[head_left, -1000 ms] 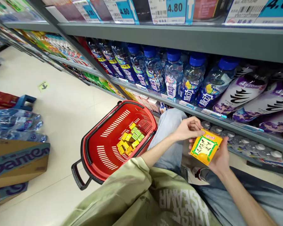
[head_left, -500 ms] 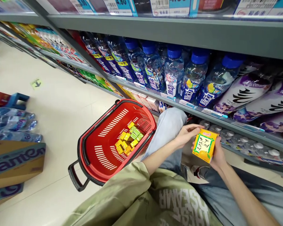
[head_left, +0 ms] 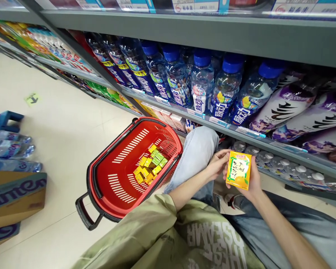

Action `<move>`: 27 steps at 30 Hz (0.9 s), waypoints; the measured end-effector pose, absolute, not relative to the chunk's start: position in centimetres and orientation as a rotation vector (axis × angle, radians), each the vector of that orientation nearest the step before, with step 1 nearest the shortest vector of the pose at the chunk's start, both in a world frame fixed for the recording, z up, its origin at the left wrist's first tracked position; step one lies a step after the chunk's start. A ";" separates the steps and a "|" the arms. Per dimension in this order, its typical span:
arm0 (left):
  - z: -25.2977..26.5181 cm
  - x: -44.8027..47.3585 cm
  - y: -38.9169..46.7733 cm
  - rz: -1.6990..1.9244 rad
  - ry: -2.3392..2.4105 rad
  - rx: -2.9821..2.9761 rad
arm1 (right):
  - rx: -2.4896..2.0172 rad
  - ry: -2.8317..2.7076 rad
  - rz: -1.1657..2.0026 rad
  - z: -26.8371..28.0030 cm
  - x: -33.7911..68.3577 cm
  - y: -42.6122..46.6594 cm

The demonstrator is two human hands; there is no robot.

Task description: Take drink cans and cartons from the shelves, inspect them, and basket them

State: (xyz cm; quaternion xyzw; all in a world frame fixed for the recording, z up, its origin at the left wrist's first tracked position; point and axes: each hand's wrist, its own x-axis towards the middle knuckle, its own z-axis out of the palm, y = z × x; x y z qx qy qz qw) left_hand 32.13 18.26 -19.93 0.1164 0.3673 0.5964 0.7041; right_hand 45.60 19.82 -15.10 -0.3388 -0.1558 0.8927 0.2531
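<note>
In front of my knees, both hands hold a small yellow carton [head_left: 239, 170] with a green-edged white panel, black lettering and an orange fruit picture. My right hand [head_left: 254, 184] is closed around its right side, fingers partly behind it. On the left edge, my left hand [head_left: 218, 163] has its fingertips against the carton; some of those fingers are hidden. To my left on the floor stands a red shopping basket [head_left: 106, 157]. Several small yellow cartons [head_left: 142, 172] and green cartons [head_left: 158, 158] lie loosely heaped inside it.
A grey shelf [head_left: 168, 28] runs across the front, lined with blue-capped drink bottles [head_left: 200, 84] and purple-white bottles [head_left: 288, 102]. Clear bottles stand low beneath it. On the left floor are a cardboard box [head_left: 16, 198] and packed water bottles [head_left: 11, 147].
The carton has turned so its printed front looks straighter towards me and its side shows less. Both hands stay on it. The whole view has shifted slightly.
</note>
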 end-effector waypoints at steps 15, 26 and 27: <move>-19.8 32.9 17.9 1.306 0.917 0.224 | -0.999 -0.415 2.333 -15.9 45.2 19.6; -19.4 33.1 17.9 1.341 0.999 0.265 | -1.010 -0.403 2.310 -16.2 45.3 19.8; -19.5 33.1 18.0 1.351 1.013 0.276 | -1.011 -0.408 2.305 -16.2 45.3 19.8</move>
